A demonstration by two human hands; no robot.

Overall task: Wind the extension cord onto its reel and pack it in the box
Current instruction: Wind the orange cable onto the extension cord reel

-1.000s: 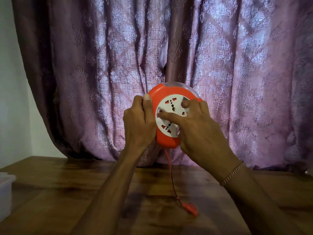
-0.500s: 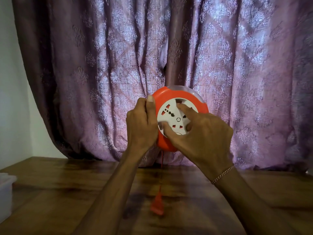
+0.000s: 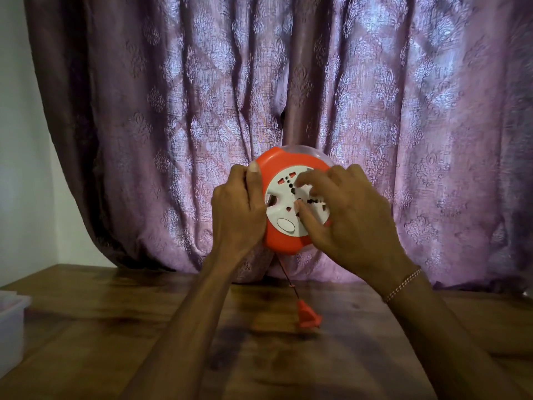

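I hold an orange extension cord reel (image 3: 284,243) with a white socket face (image 3: 284,197) upright in the air above the wooden table (image 3: 86,327). My left hand (image 3: 238,209) grips the reel's left rim, thumb on the front edge. On the socket face, my right hand (image 3: 349,220) has its curled fingers pressed against the white disc. A thin orange cord (image 3: 287,277) hangs from the reel's bottom, and the orange plug (image 3: 308,314) at its end sits just above or on the table.
A white plastic box (image 3: 11,327) stands at the table's left edge. A purple patterned curtain (image 3: 288,82) hangs close behind the reel, and a pale wall is on the left.
The white socket face has turned under my right hand's fingers. The hanging cord has grown shorter, and the plug has swung and come up nearer the reel.
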